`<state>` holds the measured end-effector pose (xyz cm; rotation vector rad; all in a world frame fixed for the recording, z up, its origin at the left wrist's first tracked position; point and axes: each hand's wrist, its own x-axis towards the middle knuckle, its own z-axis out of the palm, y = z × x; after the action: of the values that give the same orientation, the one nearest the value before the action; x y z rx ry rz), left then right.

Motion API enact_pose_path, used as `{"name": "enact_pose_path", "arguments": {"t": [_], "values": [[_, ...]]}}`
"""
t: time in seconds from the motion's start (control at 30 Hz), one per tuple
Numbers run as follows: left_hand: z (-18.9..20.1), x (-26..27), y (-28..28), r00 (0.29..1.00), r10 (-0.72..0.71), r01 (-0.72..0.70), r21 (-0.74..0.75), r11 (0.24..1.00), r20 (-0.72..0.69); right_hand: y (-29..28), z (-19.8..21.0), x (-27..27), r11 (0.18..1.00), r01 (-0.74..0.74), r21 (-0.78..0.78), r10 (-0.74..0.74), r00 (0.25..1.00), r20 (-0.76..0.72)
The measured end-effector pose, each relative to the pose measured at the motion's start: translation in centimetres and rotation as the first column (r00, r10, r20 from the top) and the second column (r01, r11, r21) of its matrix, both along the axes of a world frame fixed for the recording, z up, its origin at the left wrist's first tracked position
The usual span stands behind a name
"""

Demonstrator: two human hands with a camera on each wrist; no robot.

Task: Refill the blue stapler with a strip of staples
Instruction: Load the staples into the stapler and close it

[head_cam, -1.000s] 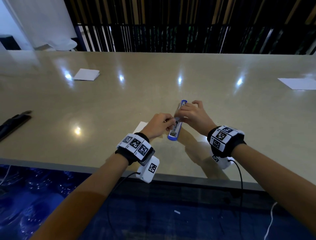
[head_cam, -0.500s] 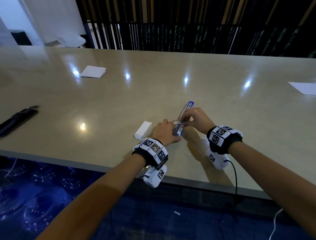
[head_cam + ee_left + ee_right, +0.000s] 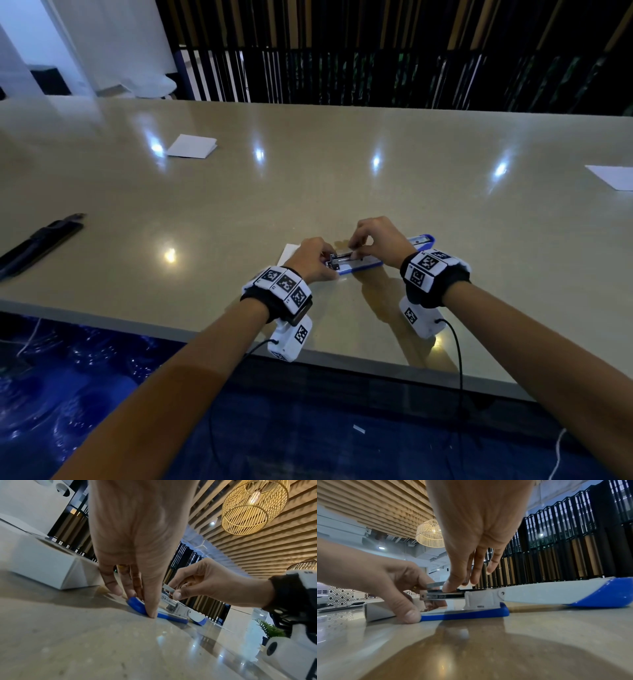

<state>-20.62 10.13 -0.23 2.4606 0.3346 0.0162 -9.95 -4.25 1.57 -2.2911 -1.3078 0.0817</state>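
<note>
My left hand (image 3: 313, 260) pins the blue stapler's (image 3: 464, 613) base to the desk (image 3: 342, 192), fingers curled around it. My right hand (image 3: 375, 238) pinches the strip of staples (image 3: 435, 585) over the open magazine, seemingly not yet seated; a white box (image 3: 46, 566) lies at nine o'clock.

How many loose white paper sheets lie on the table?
2. One paper lies far left on the table; another paper is at the far right edge, partly cut off. More may lie outside the view.

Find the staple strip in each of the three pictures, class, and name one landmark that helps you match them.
Head: staple strip at centre, under the right hand.
Left wrist: staple strip right of centre, pinched.
Right wrist: staple strip left of centre, above the magazine.
Shared landmark: blue stapler.
</note>
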Motion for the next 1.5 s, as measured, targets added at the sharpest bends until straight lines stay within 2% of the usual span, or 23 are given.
{"name": "enact_pose_path", "arguments": {"t": [0.8, 1.13, 1.3, 1.4, 1.5], "values": [[-1.4, 0.6, 0.6, 0.999, 0.029, -0.029, 0.010, 1.000, 0.015, 0.7, -0.4, 1.5, 0.997, -0.068, -0.029, 0.065, 0.992, -0.112], [-1.0, 0.5, 0.4, 0.999, -0.004, 0.003, 0.025, 1.000, 0.035, 0.5, -1.1, 1.2, 0.998, -0.065, 0.017, 0.067, 0.994, -0.086], [-1.1, 0.3, 0.5, 0.998, -0.008, 0.008, -0.002, 1.000, 0.059, -0.9, -1.9, 2.0, 0.999, 0.004, -0.048, -0.005, 0.999, -0.035], [-1.0, 0.3, 0.4, 0.998, -0.020, 0.020, 0.004, 1.000, 0.051, -3.3, -2.1, 3.6, 0.978, 0.126, -0.169, -0.120, 0.992, 0.044], [-0.9, 0.3, 0.5, 0.999, -0.024, 0.024, 0.005, 1.000, 0.040, -6.3, -1.9, 5.2, 0.920, 0.274, -0.280, -0.246, 0.961, 0.130]]}}
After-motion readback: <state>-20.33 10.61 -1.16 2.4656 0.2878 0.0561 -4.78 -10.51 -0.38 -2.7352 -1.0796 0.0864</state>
